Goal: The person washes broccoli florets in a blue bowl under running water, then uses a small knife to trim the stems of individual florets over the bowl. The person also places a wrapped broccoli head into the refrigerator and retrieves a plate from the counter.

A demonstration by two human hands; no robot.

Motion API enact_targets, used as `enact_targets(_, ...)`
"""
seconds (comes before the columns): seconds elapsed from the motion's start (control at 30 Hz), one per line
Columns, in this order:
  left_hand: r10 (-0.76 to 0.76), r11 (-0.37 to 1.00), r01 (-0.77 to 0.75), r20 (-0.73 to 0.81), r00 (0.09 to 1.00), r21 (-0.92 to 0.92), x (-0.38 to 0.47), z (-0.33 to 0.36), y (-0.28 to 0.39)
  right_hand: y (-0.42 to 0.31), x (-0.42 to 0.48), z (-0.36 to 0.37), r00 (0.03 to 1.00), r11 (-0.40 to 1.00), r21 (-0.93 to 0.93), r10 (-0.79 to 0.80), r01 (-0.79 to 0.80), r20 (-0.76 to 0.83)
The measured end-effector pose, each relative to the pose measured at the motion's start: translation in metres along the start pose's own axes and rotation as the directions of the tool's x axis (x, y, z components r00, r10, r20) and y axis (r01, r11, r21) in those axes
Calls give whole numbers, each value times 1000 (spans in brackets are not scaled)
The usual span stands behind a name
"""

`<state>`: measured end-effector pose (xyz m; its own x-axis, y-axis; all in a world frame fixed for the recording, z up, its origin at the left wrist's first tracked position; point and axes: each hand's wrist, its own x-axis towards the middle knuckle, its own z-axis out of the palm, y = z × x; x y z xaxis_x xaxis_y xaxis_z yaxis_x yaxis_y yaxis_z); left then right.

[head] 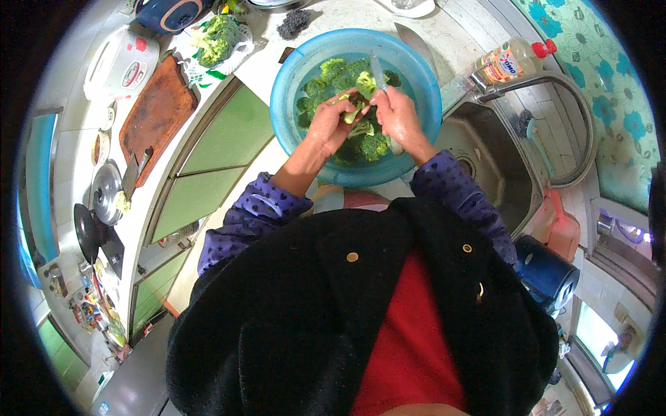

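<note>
A blue plastic basin (285, 119) of water stands before me with several cut broccoli florets (374, 146) in it. Over the basin, my left hand (329, 124) grips a broccoli piece (354, 113) by its pale stalk. My right hand (399, 117) is closed around a small knife (378, 73), its blade pointing away from me. Close to the blade is a light green floret (366, 83); whether it belongs to the held piece I cannot tell. My fingers hide part of the knife and the stalk.
Right of the basin is a steel sink (489, 156) with a curved faucet (588, 130) and an OMO bottle (512, 61). A large knife blade (416, 44) lies behind the basin. Leftward are a broccoli head (218, 41), a wooden cutting board (158, 114) and a cleaver (130, 177).
</note>
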<state>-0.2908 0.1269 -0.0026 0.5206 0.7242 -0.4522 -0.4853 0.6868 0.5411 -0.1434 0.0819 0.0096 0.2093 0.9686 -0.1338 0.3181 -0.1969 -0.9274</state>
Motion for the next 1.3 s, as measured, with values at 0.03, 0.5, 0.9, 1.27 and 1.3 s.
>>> enact_targets(0.03, -31, 999, 31, 27, 999, -17, 0, -3, 2, 0, 1, -5, 1000, 999, 43, 17, -17, 10)
enact_targets(0.5, 375, -413, -450, 598, 708, 792, 48, -7, 27, 0, -2, -25, 991, 983, 175, 74, -53, -114)
enact_targets(0.9, 72, -553, -347, 458, 886, 757, 73, -23, 7, -3, -12, -27, 998, 995, 96, 45, -40, -53)
enact_targets(1.27, -100, 885, -49, 292, 951, 462, 38, 0, 36, -16, -20, -30, 995, 995, 18, -94, 94, -46)
enact_targets(1.3, -111, 933, -25, 354, 929, 358, 32, 2, 38, -17, -21, -28, 984, 985, -18, -170, 169, -49)
